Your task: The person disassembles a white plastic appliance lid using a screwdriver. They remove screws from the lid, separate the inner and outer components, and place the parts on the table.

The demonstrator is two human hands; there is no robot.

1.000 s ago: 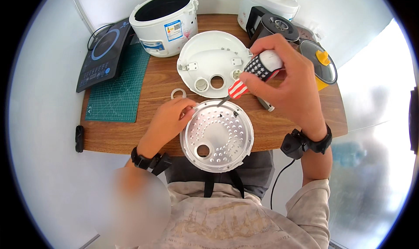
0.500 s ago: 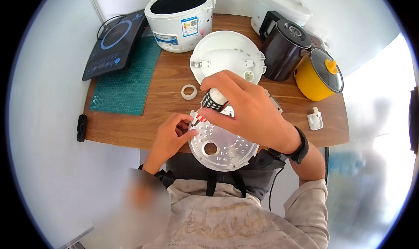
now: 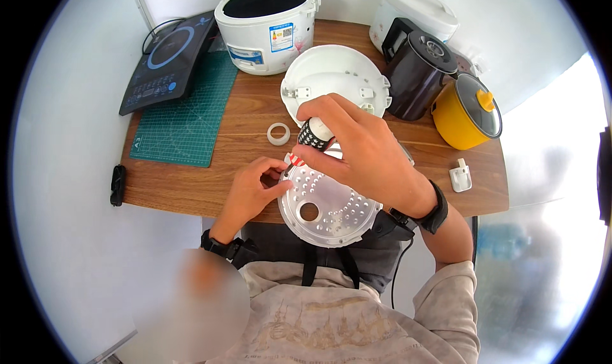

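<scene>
A round perforated metal plate (image 3: 331, 211) lies over the near table edge, in front of me. My left hand (image 3: 255, 189) pinches its left rim, fingers by the tip of a screwdriver. My right hand (image 3: 357, 147) is closed around the screwdriver (image 3: 310, 136), which has a black-and-white handle and a red collar and points down-left at the plate's rim. Behind my right hand lies a white round cooker lid (image 3: 331, 77), inner side up.
A small white ring (image 3: 278, 134) lies on the wooden table (image 3: 236, 118). At the back stand a white rice cooker body (image 3: 268, 16), a black induction hob (image 3: 167, 61) by a green cutting mat (image 3: 185, 122), a black kettle (image 3: 417, 74), a yellow pot (image 3: 468, 112), a white plug (image 3: 460, 177).
My right hand has swung the screwdriver from the upper right down and left to the plate's left rim. My left hand stayed at that rim. The view has tilted.
</scene>
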